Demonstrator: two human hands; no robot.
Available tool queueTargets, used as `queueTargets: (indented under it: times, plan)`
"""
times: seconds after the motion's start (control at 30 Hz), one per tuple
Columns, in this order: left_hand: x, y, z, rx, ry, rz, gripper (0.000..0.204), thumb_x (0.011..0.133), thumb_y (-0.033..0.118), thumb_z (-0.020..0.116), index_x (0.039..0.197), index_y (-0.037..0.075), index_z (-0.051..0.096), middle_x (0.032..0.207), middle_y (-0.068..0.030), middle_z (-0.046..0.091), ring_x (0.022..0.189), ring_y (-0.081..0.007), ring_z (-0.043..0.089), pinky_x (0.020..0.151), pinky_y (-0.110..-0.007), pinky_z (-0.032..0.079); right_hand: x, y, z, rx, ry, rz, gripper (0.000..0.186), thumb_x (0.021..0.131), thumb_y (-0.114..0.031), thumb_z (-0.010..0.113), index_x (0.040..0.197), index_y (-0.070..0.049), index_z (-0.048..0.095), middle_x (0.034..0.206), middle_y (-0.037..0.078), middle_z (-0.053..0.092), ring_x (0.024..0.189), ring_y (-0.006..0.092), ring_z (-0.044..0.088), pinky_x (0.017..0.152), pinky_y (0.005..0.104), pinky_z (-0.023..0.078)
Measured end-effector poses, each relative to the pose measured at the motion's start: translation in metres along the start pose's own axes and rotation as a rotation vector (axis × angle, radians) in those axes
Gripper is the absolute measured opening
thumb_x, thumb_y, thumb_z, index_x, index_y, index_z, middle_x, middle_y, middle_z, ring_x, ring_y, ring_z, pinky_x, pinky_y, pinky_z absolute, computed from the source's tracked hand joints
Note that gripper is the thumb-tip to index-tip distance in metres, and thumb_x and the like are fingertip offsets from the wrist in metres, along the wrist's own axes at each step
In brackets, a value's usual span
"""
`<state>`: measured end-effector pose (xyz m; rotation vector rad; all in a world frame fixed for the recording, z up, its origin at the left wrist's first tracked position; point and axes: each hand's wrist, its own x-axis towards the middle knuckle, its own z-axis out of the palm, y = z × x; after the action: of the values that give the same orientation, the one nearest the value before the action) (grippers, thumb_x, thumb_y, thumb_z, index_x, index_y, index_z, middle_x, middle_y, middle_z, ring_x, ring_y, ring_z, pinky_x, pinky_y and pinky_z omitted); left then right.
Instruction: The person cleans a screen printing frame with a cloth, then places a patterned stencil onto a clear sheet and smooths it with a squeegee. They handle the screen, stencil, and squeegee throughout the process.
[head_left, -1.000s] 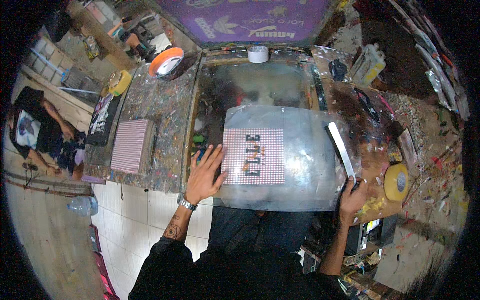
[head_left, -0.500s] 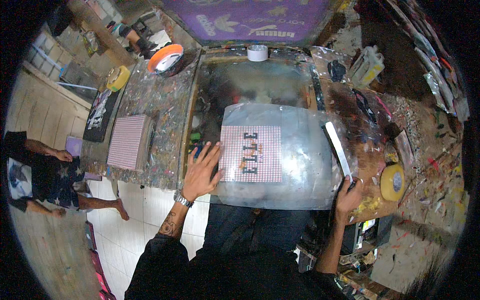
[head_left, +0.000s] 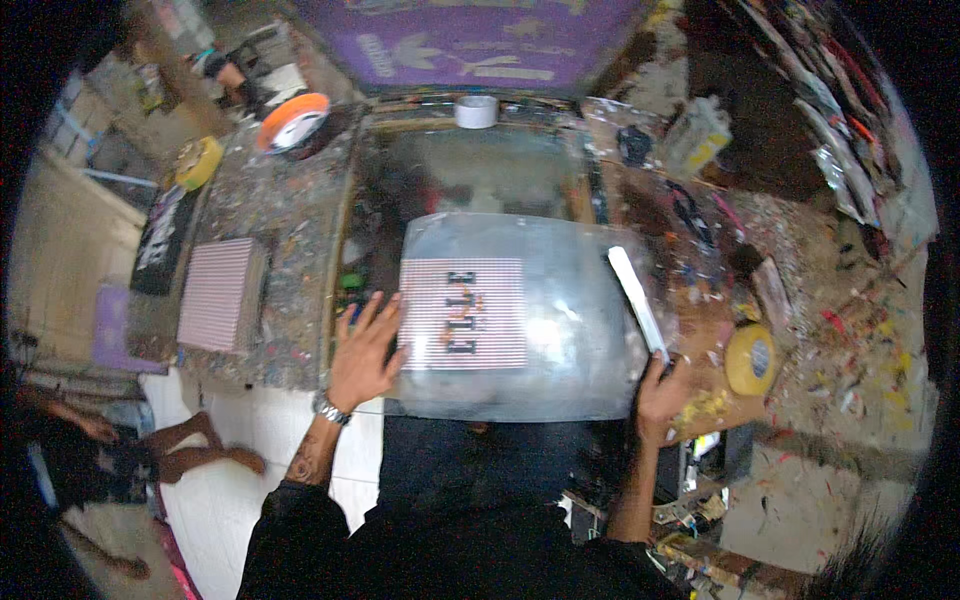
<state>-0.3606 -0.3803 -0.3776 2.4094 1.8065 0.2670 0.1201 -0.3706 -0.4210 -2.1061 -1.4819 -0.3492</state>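
A clear plastic sheet [head_left: 575,340] lies on the dark worktop in front of me. A square of red-and-white checked material [head_left: 425,345] with dark lettering and small orange marks shows at its left part; I cannot tell whether it is over or under the sheet. My left hand [head_left: 365,358], fingers spread, rests flat at the sheet's left edge beside the checked square. At the sheet's right side, my right hand [head_left: 662,395] is closed round the near end of a long, flat whitish strip [head_left: 636,298], which points away from me. Blur hides whether the strip is a blade or a ruler.
A stack of checked pieces [head_left: 217,295] lies to the left, with an orange-rimmed bowl [head_left: 294,122] behind. White tape [head_left: 476,111] stands below a purple screen [head_left: 460,45]. Yellow tape [head_left: 750,360] is at right, a whitish jug [head_left: 697,138] behind. Another person [head_left: 110,450] sits lower left.
The whole view has swung, so the bench appears farther left and blurred. My hands keep about the same places by the sheet. The person at left appears lower, legs in another position.
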Motion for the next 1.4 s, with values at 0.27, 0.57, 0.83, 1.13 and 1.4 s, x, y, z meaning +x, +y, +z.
queueTargets:
  times: [0.27,0.57,0.83,1.13,1.4]
  plan:
    - [0.003,-0.002,0.006,0.012,0.024,0.014,0.067,0.093,0.038,0.057,0.153,0.010,0.046,0.165,-0.0090,0.036,0.154,-0.0357,0.027,0.123,-0.060,0.016,-0.002,0.000,0.000,0.081,-0.028,0.078,0.038,0.101,-0.037,0.060,0.106,0.000,0.064,0.096,0.025,0.067,0.089,0.0469,0.064,0.076,0.0524,0.049]
    - [0.001,0.007,-0.005,-0.071,0.016,-0.006,0.065,0.096,0.036,0.055,0.154,0.009,0.043,0.166,-0.0080,0.033,0.154,-0.0351,0.024,0.125,-0.059,0.012,-0.007,0.003,0.007,-0.048,0.033,0.050,0.039,0.101,-0.038,0.060,0.104,0.001,0.064,0.096,0.027,0.065,0.092,0.0490,0.062,0.078,0.0543,0.047]
    - [0.000,0.005,-0.002,-0.036,0.025,0.013,0.055,0.098,0.036,0.055,0.147,0.012,0.052,0.166,-0.0067,0.034,0.155,-0.0354,0.024,0.123,-0.063,0.011,-0.006,0.004,0.005,0.023,-0.015,0.114,0.038,0.101,-0.040,0.060,0.107,-0.003,0.064,0.096,0.025,0.067,0.089,0.0484,0.064,0.076,0.0551,0.048]
    - [0.001,0.011,-0.014,-0.081,0.022,0.008,0.060,0.093,0.044,0.060,0.143,0.012,0.056,0.161,-0.0102,0.041,0.152,-0.0378,0.027,0.122,-0.062,0.014,-0.002,-0.003,0.003,0.042,0.004,0.076,0.045,0.100,-0.044,0.060,0.110,0.000,0.064,0.101,0.028,0.068,0.091,0.0478,0.065,0.078,0.0548,0.049]
    - [-0.020,0.059,0.007,-0.045,-0.160,-0.029,0.063,0.088,0.051,0.066,0.136,0.011,0.060,0.144,-0.0234,0.049,0.137,-0.0439,0.040,0.118,-0.064,0.021,-0.004,-0.013,-0.028,0.119,-0.237,0.186,0.056,0.104,-0.044,0.055,0.124,0.008,0.058,0.117,0.033,0.064,0.109,0.0536,0.059,0.094,0.0544,0.047]
